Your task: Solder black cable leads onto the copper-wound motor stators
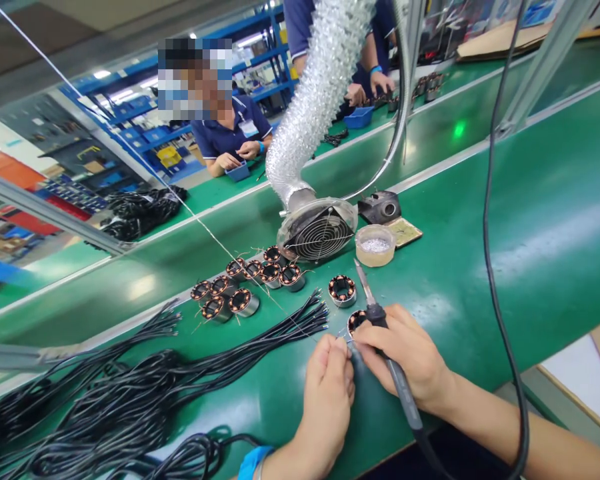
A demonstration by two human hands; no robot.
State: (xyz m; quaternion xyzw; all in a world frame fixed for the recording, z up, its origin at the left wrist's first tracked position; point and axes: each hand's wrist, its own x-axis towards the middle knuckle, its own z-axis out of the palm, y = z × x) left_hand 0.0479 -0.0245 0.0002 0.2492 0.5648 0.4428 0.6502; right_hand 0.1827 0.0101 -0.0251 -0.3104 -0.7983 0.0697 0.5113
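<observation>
Nearest, above a blue wristband [254, 460], the left hand [327, 397] had its thumb and forefinger pressed together on fine wires [343, 333]. The right hand [413, 360] gripped a soldering iron [377, 315], its slim metal tip aimed up and away from the wires; the fingers curled about the dark handle. Just beside them sat a copper-wound ring [351, 325], partly hidden; whether they touched it, I could not tell. The handling seemed to be at the wire ends, calling for a light, steady pinch.

Smooth, rubbery black cables [105, 407] lay tangled to the left on the glossy green table [485, 267]. Beyond stood another ring [343, 302], a cluster of squat metal rings [250, 309] with stray wires, and a round dish [375, 258] of silvery material. Farther off were a round wire grille [325, 235], a crinkled foil duct [305, 100] and a seated person [237, 133].
</observation>
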